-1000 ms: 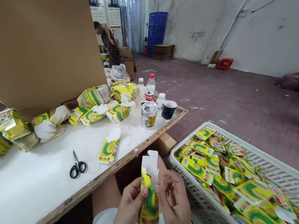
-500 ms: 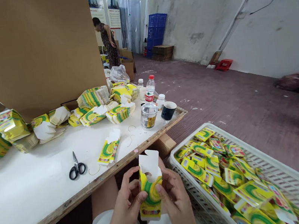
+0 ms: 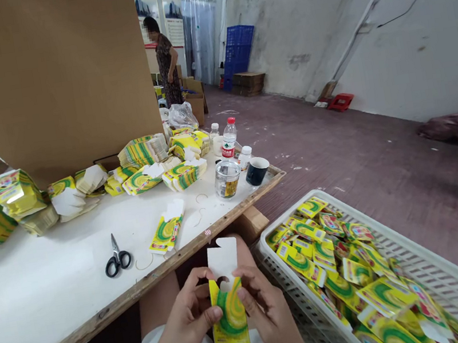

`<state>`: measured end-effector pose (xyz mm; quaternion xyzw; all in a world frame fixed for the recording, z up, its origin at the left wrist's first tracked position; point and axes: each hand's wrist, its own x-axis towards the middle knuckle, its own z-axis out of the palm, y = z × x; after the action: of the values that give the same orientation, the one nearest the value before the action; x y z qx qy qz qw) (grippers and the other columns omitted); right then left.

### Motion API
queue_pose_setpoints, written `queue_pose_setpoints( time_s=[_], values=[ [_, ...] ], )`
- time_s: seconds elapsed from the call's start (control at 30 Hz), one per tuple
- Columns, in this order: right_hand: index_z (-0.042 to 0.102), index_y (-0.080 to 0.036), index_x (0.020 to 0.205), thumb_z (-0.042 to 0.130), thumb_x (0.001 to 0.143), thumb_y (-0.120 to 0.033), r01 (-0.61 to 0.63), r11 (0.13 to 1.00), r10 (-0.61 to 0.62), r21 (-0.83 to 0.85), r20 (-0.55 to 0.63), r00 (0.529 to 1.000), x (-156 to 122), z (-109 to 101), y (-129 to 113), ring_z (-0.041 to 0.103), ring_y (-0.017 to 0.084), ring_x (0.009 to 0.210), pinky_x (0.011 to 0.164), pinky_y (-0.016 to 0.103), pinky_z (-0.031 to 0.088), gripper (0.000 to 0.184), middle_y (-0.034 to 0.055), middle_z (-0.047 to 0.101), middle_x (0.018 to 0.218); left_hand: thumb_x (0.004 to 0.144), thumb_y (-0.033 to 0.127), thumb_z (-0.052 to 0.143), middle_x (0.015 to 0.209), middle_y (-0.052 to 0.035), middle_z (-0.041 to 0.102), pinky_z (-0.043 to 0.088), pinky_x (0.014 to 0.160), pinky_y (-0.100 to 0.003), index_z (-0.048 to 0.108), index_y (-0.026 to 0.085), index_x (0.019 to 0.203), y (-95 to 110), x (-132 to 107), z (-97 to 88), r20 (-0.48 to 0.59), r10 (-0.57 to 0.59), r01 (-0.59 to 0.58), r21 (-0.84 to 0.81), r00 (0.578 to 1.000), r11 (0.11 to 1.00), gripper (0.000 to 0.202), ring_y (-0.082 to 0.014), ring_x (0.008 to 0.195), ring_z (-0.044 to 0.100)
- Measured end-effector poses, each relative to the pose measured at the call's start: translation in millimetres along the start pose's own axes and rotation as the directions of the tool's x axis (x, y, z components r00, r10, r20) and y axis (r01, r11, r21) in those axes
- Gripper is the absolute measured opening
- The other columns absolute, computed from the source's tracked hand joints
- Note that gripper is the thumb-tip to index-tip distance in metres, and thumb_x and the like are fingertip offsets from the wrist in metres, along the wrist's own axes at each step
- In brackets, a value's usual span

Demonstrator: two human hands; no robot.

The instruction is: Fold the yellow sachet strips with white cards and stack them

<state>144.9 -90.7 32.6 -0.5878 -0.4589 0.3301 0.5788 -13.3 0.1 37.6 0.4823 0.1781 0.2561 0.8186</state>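
Over my lap I hold a small yellow and green cardboard box point(image 3: 230, 322) upright, its white top flap raised and a round notch below the flap. My left hand point(image 3: 190, 311) grips the box's left edge, thumb on the front and fingers behind. On the opposite edge my right hand point(image 3: 265, 305) pinches it the same way. A similar flat carton point(image 3: 167, 227) lies on the white table point(image 3: 58, 303) just beyond my hands. Black-handled scissors point(image 3: 117, 259) rest to its left.
To my right stands a white plastic basket point(image 3: 454, 275) heaped with yellow packs. Bundles of flat cartons point(image 3: 143, 150) line the table's back before a large cardboard sheet point(image 3: 49, 78). A bottle point(image 3: 228, 140), a clear tub point(image 3: 227, 179) and a dark mug point(image 3: 257, 171) stand near the corner. A person point(image 3: 166, 59) stands beyond.
The box in my hands has come down slightly and its front now faces me more squarely. The person in the background has straightened up from a bent posture.
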Motion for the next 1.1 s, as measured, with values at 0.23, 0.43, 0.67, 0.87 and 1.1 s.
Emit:
queue_pose_setpoints(
  time_s=[0.23,0.43,0.67,0.87,1.1],
  values=[
    [0.063,-0.021,0.095,0.055,0.095,-0.037,0.021,0.999,-0.016,0.036,-0.115,0.993,1.5,5.0,4.4,0.063,0.017,0.073,0.066,0.024,0.051,0.018,0.0029,0.066,0.083,0.084,0.033,0.074,0.098,-0.0073,0.073,0.052,0.076,-0.032,0.027,0.029,0.146,1.2,2.0,-2.5,0.052,-0.069,0.067,0.034,0.996,0.997,0.077,-0.0217,0.085,0.070],
    [0.070,-0.024,0.107,0.059,0.093,-0.043,0.034,0.997,-0.012,0.067,-0.297,0.955,5.5,-1.6,7.0,0.070,0.023,0.093,0.082,0.030,0.055,0.026,0.0090,0.074,0.104,0.086,0.034,0.069,0.107,-0.0080,0.072,0.053,0.079,-0.029,0.054,0.025,0.126,-2.8,8.9,-5.3,-0.041,-0.018,0.028,0.248,0.999,0.968,0.044,-0.0222,0.094,0.068],
    [0.063,-0.023,0.123,0.062,0.090,-0.032,-0.115,0.991,0.116,-0.065,0.014,0.993,7.9,-1.7,14.4,0.069,0.021,0.081,0.073,0.027,0.055,0.035,0.0046,0.074,0.091,0.091,0.026,0.060,0.122,-0.0095,0.069,0.053,0.091,-0.032,0.057,0.026,0.131,-3.1,9.2,-8.0,-0.048,0.067,-0.034,0.504,0.997,0.863,0.040,-0.0245,0.105,0.066],
    [0.055,-0.022,0.122,0.058,0.087,-0.028,-0.167,0.965,0.175,-0.202,0.020,0.984,7.4,0.4,24.0,0.065,0.018,0.067,0.061,0.025,0.051,0.035,0.0006,0.070,0.079,0.093,0.026,0.056,0.118,-0.0106,0.071,0.052,0.090,-0.035,0.045,0.028,0.142,-1.7,6.8,-8.6,0.016,0.004,-0.011,0.445,1.000,0.896,0.050,-0.0249,0.102,0.067],
    [0.053,-0.023,0.119,0.056,0.085,-0.021,-0.172,0.948,0.184,-0.269,0.018,0.983,6.4,4.3,23.6,0.065,0.017,0.063,0.058,0.024,0.047,0.035,-0.0014,0.071,0.075,0.091,0.025,0.059,0.120,-0.0099,0.070,0.050,0.092,-0.033,0.051,0.026,0.135,-4.1,8.2,-4.8,0.009,0.014,-0.017,0.454,1.000,0.891,0.045,-0.0246,0.104,0.067]
  ],
)
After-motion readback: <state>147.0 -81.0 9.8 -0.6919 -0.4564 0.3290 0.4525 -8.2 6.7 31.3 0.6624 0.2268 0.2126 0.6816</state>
